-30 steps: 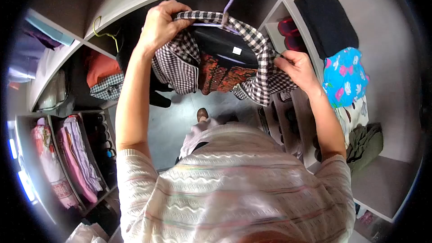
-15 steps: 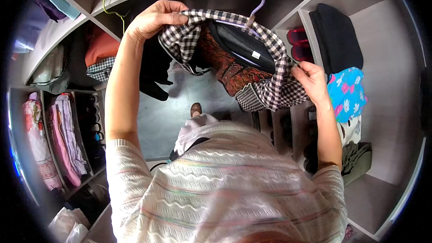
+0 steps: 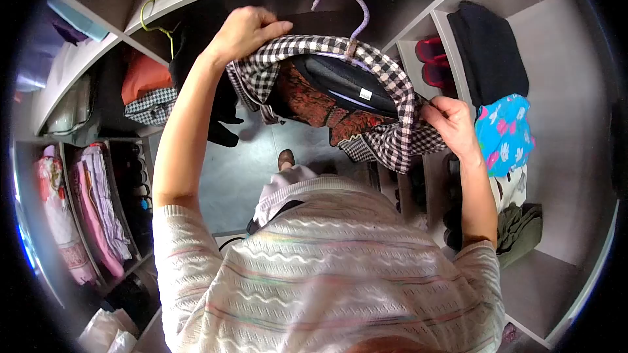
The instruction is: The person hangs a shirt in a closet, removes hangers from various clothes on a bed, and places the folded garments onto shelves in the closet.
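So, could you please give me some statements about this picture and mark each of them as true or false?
1. The checked garment is on a purple hanger. True.
2. The right hand is apart from the checked garment. False: it pinches the garment's edge.
3. The label inside the garment is red. False: it is white.
4. A blue flowered cloth lies on the shelves at the right. True.
5. The purple hanger's hook hangs over a rod. False: no rod is seen in the hook.
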`<state>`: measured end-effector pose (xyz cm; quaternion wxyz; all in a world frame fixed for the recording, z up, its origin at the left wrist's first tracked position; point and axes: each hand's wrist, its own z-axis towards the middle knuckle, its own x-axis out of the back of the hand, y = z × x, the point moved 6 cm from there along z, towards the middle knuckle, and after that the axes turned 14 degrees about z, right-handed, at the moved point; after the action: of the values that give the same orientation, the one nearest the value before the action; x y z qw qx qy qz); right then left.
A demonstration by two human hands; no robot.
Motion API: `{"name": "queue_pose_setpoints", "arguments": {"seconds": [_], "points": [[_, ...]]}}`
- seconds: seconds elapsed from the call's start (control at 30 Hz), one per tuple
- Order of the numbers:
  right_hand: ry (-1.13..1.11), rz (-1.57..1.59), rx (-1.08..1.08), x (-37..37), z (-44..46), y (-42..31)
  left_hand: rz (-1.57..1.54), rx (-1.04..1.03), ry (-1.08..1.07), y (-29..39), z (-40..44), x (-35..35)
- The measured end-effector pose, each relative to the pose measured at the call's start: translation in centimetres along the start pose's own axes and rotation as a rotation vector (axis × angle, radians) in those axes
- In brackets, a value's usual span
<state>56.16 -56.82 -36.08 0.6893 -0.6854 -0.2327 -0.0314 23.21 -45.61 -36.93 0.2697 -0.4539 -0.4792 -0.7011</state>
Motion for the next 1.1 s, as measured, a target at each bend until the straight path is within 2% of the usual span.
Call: {"name": "queue_pose_setpoints", "arguments": {"seconds": [0.03, 0.1, 0.2, 0.3, 0.33, 0.43, 0.5, 0.57, 0.63, 0.67, 0.77, 0.8, 0.83, 0.9, 0.97, 1.03, 1.1], "points": [[0.001, 0.002, -0.005, 0.2, 0.0, -0.1, -0.080, 0.071, -0.121, 0.2, -0.6, -0.4], [-0.008, -0.001, -0.018, 0.3, -0.2, -0.1, -0.172, 0.093, -0.172, -0.6, -1.4, -1.9], [-0.035, -0.007, -0.022, 0.3, -0.4, 0.2, -0.202, 0.055, -0.213, 0.8, -3.2, -2.5], [-0.086, -0.163, -0.011, 0.2, -0.3, 0.0, -0.218, 0.130, -0.222, 1.3, -5.3, -3.4], [-0.043, -0.168, -0.076, 0.5, -0.5, 1.4, -0.269, 0.164, -0.209, 1.4, -6.0, -3.9], [0.304, -0.432, 0.418, 0.8, -2.2, -3.0, -0.347, 0.282, -0.199, 1.2, -8.2, -4.9], [0.282, -0.135, 0.152, -0.2, -4.6, -0.7, -0.378, 0.359, -0.194, 1.3, -9.3, -5.8], [0.246, -0.178, 0.128, -3.5, -5.8, 1.6, -0.393, 0.364, -0.186, 1.4, -9.7, -6.2], [0.208, -0.478, -0.031, -5.3, -5.8, 4.6, -0.400, 0.367, -0.170, 1.5, -9.9, -6.7], [0.279, -0.476, 0.069, -5.7, -5.6, 6.2, -0.427, 0.365, -0.179, 1.1, -10.0, -7.2], [0.287, 0.409, -0.112, -6.2, -5.6, 9.9, -0.357, 0.334, -0.166, 1.5, -9.9, -6.4], [0.164, 0.539, -0.239, -5.5, -5.8, 10.2, -0.363, 0.324, -0.159, 1.5, -9.9, -6.1], [0.171, 0.561, -0.207, -4.2, -5.5, 7.9, -0.370, 0.312, -0.148, 1.5, -9.9, -5.8], [0.335, 0.597, -0.213, -1.2, -5.4, 7.2, -0.388, 0.272, -0.136, 1.5, -10.0, -5.6], [0.283, 0.417, -0.150, 0.9, -3.9, 4.2, -0.399, 0.220, -0.138, 1.7, -10.3, -5.4], [0.218, 0.219, -0.087, 1.4, -2.2, 4.1, -0.399, 0.210, -0.123, 1.8, -10.4, -5.2], [0.155, 0.164, -0.086, 1.0, -1.4, 5.8, -0.411, 0.220, -0.106, 1.2, -10.6, -5.2]]}}
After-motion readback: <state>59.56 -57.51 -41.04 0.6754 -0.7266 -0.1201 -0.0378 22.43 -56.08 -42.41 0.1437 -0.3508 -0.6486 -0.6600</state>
